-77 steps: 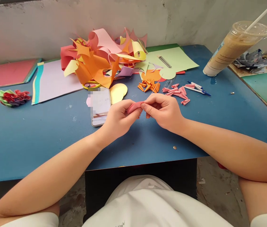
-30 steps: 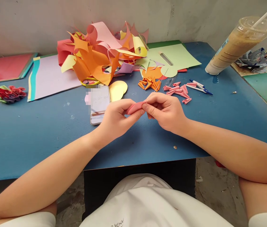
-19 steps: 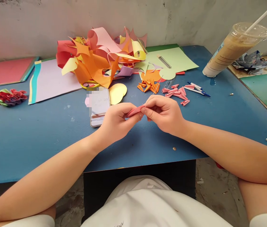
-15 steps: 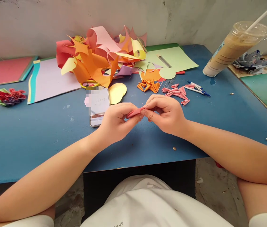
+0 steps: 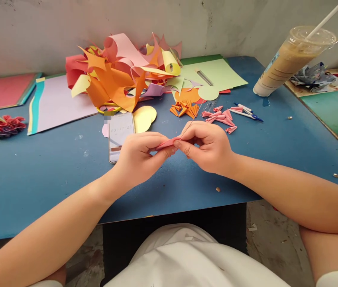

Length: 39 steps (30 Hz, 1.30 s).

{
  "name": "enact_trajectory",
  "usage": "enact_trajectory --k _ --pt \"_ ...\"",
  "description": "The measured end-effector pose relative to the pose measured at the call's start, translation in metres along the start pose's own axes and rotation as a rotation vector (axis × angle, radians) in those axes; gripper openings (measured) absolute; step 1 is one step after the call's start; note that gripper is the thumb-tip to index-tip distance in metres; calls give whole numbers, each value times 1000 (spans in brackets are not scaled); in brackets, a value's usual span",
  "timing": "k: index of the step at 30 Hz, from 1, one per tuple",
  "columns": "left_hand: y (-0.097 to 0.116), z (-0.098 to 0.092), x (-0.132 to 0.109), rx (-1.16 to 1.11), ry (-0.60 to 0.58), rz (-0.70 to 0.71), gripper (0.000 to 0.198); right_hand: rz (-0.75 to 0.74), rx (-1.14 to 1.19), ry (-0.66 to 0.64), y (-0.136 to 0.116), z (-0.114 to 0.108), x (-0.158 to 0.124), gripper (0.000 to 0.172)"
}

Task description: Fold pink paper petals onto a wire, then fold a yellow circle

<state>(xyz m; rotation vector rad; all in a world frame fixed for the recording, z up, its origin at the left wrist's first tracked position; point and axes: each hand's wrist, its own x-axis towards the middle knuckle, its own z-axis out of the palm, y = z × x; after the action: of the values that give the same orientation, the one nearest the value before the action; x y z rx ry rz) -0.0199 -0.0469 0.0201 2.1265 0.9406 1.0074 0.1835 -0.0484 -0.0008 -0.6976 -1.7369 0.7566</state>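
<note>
A small pink paper piece (image 5: pixel 166 142), rolled into a narrow cone, is pinched between both hands just above the blue table (image 5: pixel 37 167). My left hand (image 5: pixel 140 157) is closed on its wide end. My right hand (image 5: pixel 207 146) is closed on its pointed end, and a thin stick (image 5: pixel 190 124) pokes up from between these fingers. Behind my right hand lie several finished pink paper cones (image 5: pixel 220 118) and orange paper cones (image 5: pixel 183 109).
A phone (image 5: pixel 119 130) lies left of my hands, beside a yellow paper heart (image 5: pixel 144 118). A heap of curled coloured paper scraps (image 5: pixel 121 71), a green sheet (image 5: pixel 213 73), pens (image 5: pixel 246 111), an iced drink cup (image 5: pixel 291 59) and a paper flower (image 5: pixel 0 125) stand farther off.
Both hands have stayed on the pink paper piece and shifted slightly left and down in view. The roll looks tighter and narrower than before.
</note>
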Motion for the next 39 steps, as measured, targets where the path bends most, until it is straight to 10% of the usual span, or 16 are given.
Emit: enact_trajectory --k 11,24,39 --pt "-3 -2 3 -55 -84 68 28 -21 45 -94 4 -5 3 25" --pt "-18 5 3 -542 -86 -284 30 179 -92 -176 -14 -8 16 12" --pt "-8 8 -1 -465 -283 -556 29 177 137 -185 9 -8 -6 13"
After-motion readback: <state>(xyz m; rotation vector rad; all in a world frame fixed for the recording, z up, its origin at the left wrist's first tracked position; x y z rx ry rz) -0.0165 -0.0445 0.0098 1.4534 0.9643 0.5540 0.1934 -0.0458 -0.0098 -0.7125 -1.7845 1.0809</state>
